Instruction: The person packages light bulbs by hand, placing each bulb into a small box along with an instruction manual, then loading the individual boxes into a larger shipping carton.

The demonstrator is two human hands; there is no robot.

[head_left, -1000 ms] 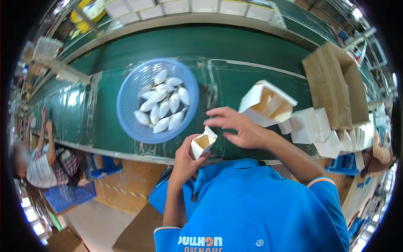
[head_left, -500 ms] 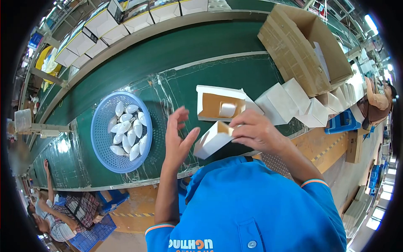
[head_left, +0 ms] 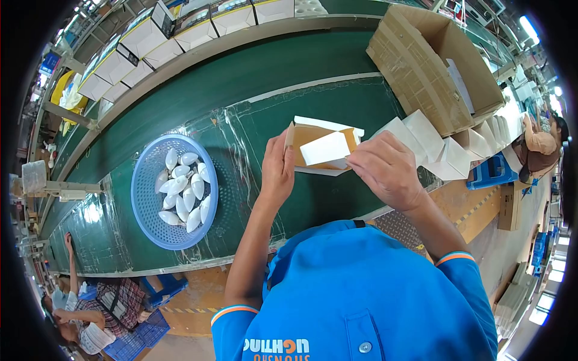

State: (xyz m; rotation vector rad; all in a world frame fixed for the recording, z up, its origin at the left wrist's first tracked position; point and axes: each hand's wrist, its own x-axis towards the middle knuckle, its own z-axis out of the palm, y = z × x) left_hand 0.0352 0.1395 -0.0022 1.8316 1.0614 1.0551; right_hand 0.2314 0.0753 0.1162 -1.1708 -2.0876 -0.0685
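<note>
An open white box with a brown inside (head_left: 310,133) stands on the green bench in front of me. My left hand (head_left: 279,166) grips its left wall, with the fingers together. A smaller white carton (head_left: 325,148) lies slanted inside the box. My right hand (head_left: 388,171) pinches at the right end of the small carton, near the box's right edge. To the left, a blue perforated basket (head_left: 139,207) holds several white bulbs (head_left: 189,197).
A large cardboard box (head_left: 415,66) stands at the back right, with several white boxes (head_left: 453,159) beside it. Packed boxes (head_left: 195,33) line the far shelf. One person (head_left: 536,144) is at the far right, another (head_left: 90,325) at the lower left.
The small white carton has gone from in front of the box into it. My left hand has moved right onto the box and closed on its wall. The box has turned slightly.
</note>
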